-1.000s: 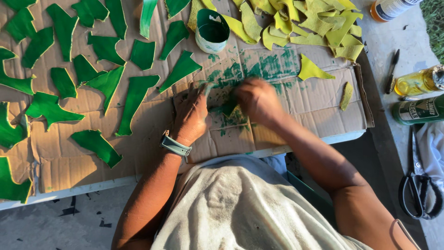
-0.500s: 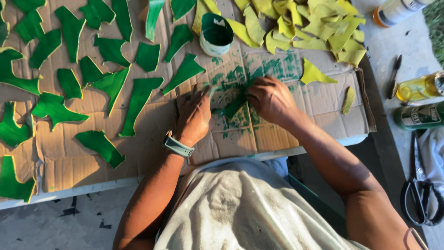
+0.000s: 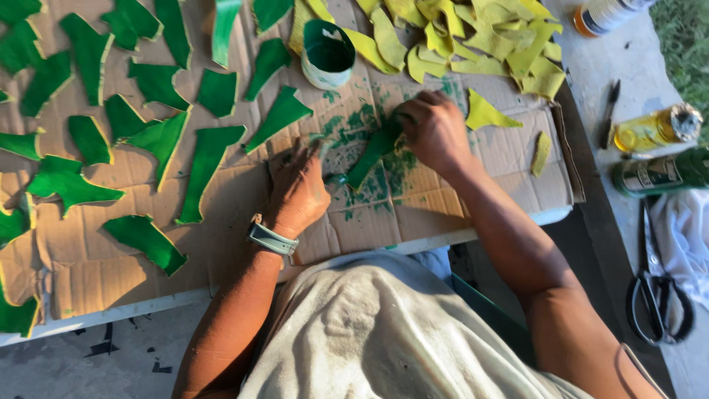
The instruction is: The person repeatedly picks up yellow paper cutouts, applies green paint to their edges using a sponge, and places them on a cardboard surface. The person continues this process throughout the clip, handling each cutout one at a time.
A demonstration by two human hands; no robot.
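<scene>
Left hand [image 3: 298, 193] flat, fingers spread; right hand [image 3: 434, 131] curled, knuckles up.

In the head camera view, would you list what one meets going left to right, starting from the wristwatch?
Wristwatch → left hand → green piece being painted → right hand → small yellow strip → yellow bottle

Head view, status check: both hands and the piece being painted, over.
Left hand pins the green strip to the cardboard. Right hand presses its upper end. Paint cup behind, apart; nothing in the way.
</scene>
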